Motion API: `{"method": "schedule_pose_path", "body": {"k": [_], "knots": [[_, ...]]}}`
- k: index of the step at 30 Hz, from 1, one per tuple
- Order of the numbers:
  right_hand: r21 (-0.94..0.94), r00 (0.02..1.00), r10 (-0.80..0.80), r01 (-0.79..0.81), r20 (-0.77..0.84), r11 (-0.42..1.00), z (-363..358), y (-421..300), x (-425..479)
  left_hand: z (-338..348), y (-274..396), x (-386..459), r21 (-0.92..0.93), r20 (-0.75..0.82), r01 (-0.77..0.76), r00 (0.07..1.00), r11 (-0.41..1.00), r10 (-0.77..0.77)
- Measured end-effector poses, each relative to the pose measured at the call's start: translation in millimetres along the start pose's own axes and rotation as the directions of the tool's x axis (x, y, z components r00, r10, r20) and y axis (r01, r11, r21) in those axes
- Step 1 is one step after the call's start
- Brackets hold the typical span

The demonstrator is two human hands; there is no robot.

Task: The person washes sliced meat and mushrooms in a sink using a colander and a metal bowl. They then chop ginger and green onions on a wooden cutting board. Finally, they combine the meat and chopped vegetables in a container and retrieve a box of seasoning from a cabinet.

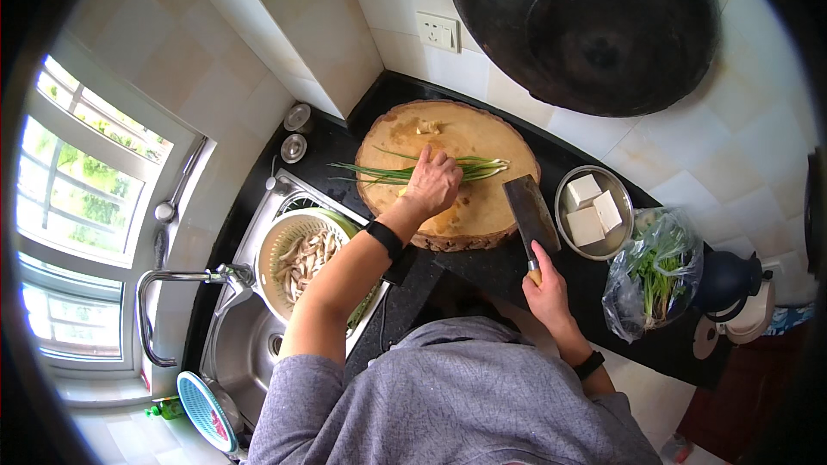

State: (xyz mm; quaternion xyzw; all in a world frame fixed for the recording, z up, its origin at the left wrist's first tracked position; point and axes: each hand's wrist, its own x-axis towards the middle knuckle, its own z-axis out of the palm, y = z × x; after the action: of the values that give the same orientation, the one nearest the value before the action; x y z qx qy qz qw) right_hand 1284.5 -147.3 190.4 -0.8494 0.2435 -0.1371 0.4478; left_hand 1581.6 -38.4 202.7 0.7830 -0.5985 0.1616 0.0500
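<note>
My left hand (434, 182) is closed over the middle of a bunch of spring onions (481, 169), which lies across a round wooden chopping board (478, 223) with a bark edge. The white bulbs point right and the green tops hang past the board's left edge. My right hand (546, 290) grips the wooden handle of a cleaver (531, 213); its broad dark blade is at the board's right edge. Pieces of ginger (428, 127) lie near the back of the board. Something yellow shows partly under my left forearm.
Right of the board stand a metal bowl (562, 232) with tofu blocks (586, 226) and a plastic bag of leafy greens (659, 271). At left, a colander (268, 271) of sliced mushrooms sits over the sink (242, 342), beside the tap (174, 276). A wok (594, 32) hangs on the wall.
</note>
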Motion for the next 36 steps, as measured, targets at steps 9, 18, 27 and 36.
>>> {"method": "schedule_pose_path", "body": {"k": [9,18,27,36], "knots": [[0.031,1.000,-0.018,0.019,-0.023,0.999,1.6,5.3,2.6,6.2,4.1,2.2,-0.043,-0.007,-0.005,1.000,0.999,0.005],[0.046,1.000,0.023,-0.023,0.009,0.999,-0.2,6.2,7.5,0.1,10.0,2.4,-0.043,0.107,0.002,0.994,0.999,0.002],[0.060,0.999,-0.038,0.040,-0.037,0.997,2.5,12.7,8.9,-0.6,11.0,3.8,-0.089,0.014,-0.020,1.000,0.996,0.022],[0.063,1.000,-0.008,0.009,-0.025,0.998,2.4,12.1,9.7,4.4,13.6,6.8,-0.099,0.079,-0.017,0.997,0.995,0.024]]}}
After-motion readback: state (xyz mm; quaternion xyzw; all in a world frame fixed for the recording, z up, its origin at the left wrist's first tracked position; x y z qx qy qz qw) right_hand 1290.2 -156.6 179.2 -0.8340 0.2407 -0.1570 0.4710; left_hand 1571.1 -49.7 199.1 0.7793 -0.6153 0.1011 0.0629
